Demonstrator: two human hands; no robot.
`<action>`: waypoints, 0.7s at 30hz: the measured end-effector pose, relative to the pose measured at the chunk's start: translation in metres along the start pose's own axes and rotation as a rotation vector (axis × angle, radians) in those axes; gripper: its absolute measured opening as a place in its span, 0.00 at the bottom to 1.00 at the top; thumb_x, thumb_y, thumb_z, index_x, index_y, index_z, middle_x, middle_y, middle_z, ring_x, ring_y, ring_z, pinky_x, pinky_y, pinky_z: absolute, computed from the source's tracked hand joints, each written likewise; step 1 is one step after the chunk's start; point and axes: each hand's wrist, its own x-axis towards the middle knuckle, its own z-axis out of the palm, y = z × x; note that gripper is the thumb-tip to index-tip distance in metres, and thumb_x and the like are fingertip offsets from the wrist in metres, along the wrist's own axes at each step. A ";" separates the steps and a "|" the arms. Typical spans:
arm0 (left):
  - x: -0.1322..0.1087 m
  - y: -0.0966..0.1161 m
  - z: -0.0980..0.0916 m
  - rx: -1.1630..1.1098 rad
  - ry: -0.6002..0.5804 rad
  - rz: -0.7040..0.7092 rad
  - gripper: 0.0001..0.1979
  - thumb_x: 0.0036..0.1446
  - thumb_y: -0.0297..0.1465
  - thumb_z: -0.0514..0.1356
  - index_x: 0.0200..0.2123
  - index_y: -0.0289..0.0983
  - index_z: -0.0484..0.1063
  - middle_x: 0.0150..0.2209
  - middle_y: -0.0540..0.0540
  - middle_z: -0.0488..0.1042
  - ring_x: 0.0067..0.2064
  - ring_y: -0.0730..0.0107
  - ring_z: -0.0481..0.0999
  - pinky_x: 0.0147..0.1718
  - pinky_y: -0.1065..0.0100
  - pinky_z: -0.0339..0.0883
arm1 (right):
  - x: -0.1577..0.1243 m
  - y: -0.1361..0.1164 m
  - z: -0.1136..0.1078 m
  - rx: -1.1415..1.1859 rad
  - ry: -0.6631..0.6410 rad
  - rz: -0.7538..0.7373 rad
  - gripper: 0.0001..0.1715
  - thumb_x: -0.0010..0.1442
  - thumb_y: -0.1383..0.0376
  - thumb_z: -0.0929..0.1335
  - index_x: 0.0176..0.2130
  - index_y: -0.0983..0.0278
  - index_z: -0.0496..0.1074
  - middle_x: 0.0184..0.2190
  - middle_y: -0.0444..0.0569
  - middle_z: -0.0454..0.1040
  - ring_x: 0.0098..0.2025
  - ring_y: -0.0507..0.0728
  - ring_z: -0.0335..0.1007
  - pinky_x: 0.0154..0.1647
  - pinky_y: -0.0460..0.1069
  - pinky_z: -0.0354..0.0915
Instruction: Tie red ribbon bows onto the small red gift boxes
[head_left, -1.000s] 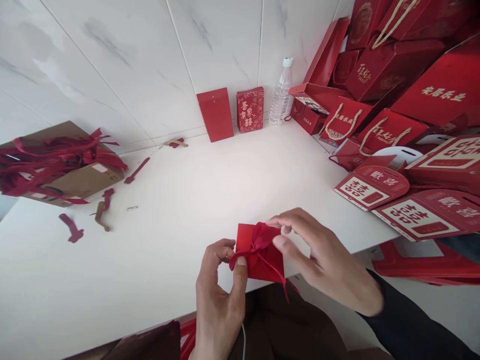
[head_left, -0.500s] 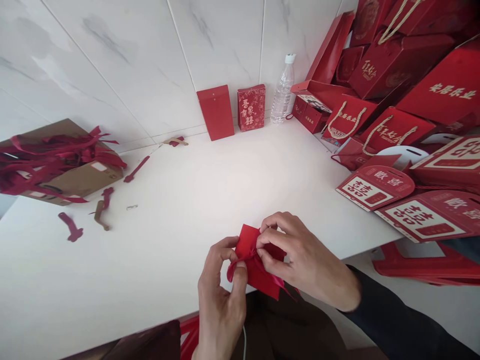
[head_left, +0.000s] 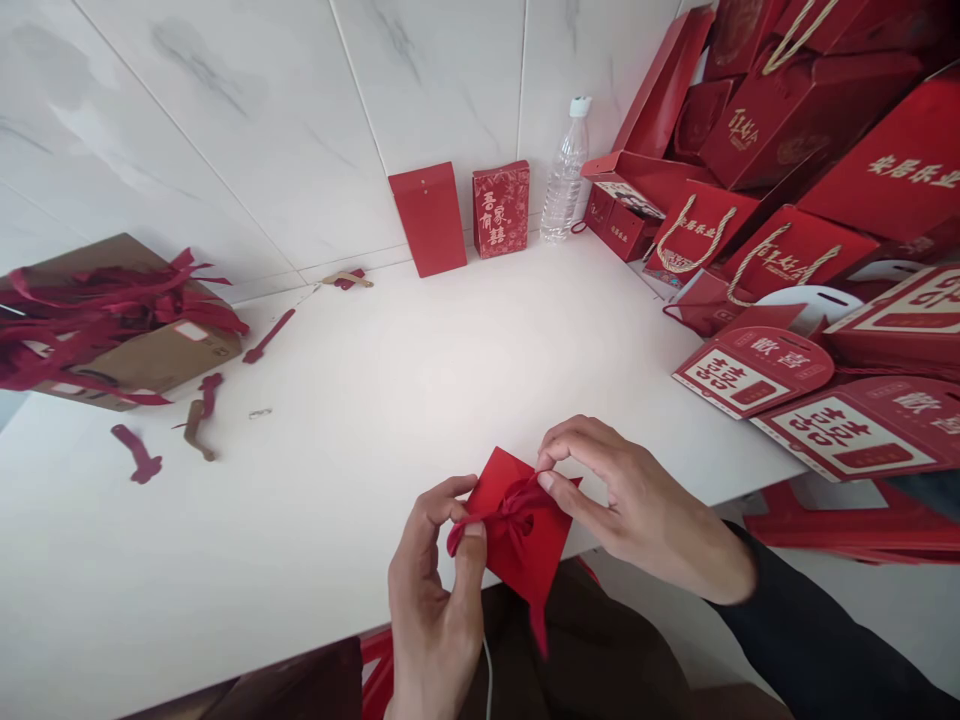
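Observation:
A flat red card or box lies tilted at the table's front edge, with a dark red ribbon gathered in a bow or knot across its middle. My left hand pinches the ribbon's left loop between thumb and fingers, against the card's left side. On the other side, my right hand is closed in a pinch on the ribbon's upper right part. One ribbon tail hangs down past the card's lower edge. Whether the red piece is a card or a thin box, I cannot tell.
A cardboard box overflowing with red ribbons stands at the left, several ribbon-like scraps near it. A red panel, a printed red box and a plastic bottle line the wall. Red gift boxes pile up at the right.
My right hand has moved right and slightly up from the knot, drawing the ribbon out. The bow now shows more openly, and a tail hangs lower. My left hand keeps its pinch.

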 end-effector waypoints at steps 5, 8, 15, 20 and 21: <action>-0.002 -0.002 -0.003 -0.057 0.046 -0.060 0.05 0.60 0.31 0.56 0.31 0.41 0.67 0.46 0.47 0.79 0.51 0.61 0.76 0.43 0.65 0.70 | -0.002 0.001 0.000 -0.008 -0.004 0.076 0.06 0.71 0.68 0.62 0.39 0.58 0.65 0.41 0.45 0.71 0.43 0.56 0.69 0.42 0.52 0.66; -0.004 -0.005 -0.005 -0.056 0.033 -0.073 0.07 0.62 0.34 0.57 0.30 0.41 0.66 0.48 0.46 0.78 0.51 0.59 0.75 0.45 0.64 0.70 | -0.003 0.002 -0.001 -0.004 -0.009 0.118 0.06 0.71 0.67 0.63 0.39 0.58 0.66 0.41 0.45 0.72 0.42 0.56 0.69 0.33 0.49 0.65; -0.006 -0.007 -0.007 -0.119 -0.017 -0.093 0.12 0.61 0.44 0.62 0.39 0.41 0.69 0.55 0.42 0.75 0.51 0.56 0.77 0.44 0.62 0.72 | -0.008 0.003 -0.002 0.014 0.075 0.091 0.08 0.72 0.61 0.63 0.51 0.55 0.66 0.50 0.47 0.72 0.53 0.58 0.69 0.39 0.49 0.70; -0.007 -0.007 -0.006 -0.042 -0.044 -0.040 0.15 0.60 0.45 0.63 0.41 0.41 0.74 0.55 0.41 0.74 0.51 0.56 0.76 0.47 0.60 0.71 | -0.011 0.001 0.001 0.010 -0.012 -0.038 0.12 0.71 0.59 0.66 0.54 0.53 0.68 0.56 0.47 0.68 0.60 0.58 0.64 0.58 0.53 0.66; -0.007 -0.007 -0.006 -0.046 -0.041 -0.040 0.15 0.60 0.46 0.62 0.42 0.41 0.74 0.55 0.41 0.74 0.52 0.56 0.76 0.48 0.60 0.71 | -0.011 0.001 0.001 0.025 -0.013 -0.011 0.12 0.72 0.59 0.65 0.55 0.53 0.68 0.56 0.47 0.68 0.59 0.58 0.65 0.56 0.52 0.67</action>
